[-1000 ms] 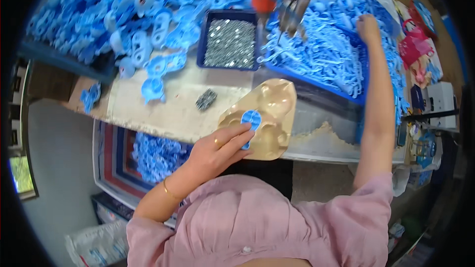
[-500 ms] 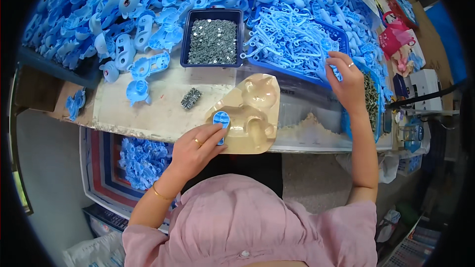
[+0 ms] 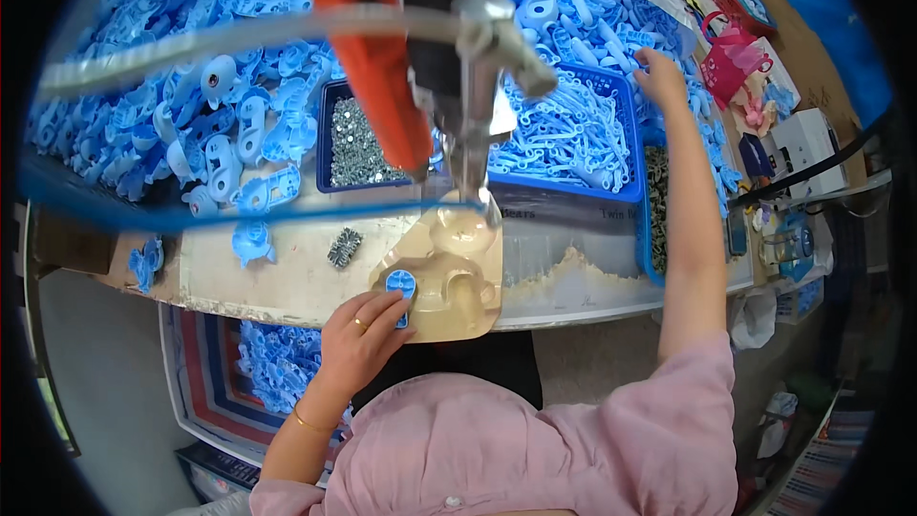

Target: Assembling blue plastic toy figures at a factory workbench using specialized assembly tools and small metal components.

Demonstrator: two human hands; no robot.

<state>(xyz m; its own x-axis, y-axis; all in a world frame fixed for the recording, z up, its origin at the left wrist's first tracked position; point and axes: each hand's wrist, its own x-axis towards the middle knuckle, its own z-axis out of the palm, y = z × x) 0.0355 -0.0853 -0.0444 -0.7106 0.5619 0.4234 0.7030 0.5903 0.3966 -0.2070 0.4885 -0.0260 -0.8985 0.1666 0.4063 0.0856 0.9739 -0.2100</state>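
My left hand [image 3: 366,334] pinches a small blue plastic part [image 3: 401,284], rounded at its top end. It holds the part against the left side of a tan moulded holder [image 3: 478,318] with smooth hollows, at the table's front edge. My right arm stretches far forward past a dark blue basket [image 3: 631,155] full of thin blue plastic pieces with looped ends [image 3: 568,139]. Beyond that basket's right side, my right hand [image 3: 662,81] is at the heap of blue plastic parts [image 3: 597,43]. Its thumb and forefinger appear apart, with nothing visible between them.
An orange and black hanging tool [image 3: 382,67] with a metal tip blocks part of the view. Behind it stands a dark tray of small metal pieces [image 3: 358,148]. A metal spring-like cluster [image 3: 345,248] lies left of the holder. Blue shells [image 3: 253,241] lie farther left.
My right hand has moved forward from the basket's right edge to the heap behind. My left hand keeps the blue part on the holder. The hanging tool now looms larger in view.
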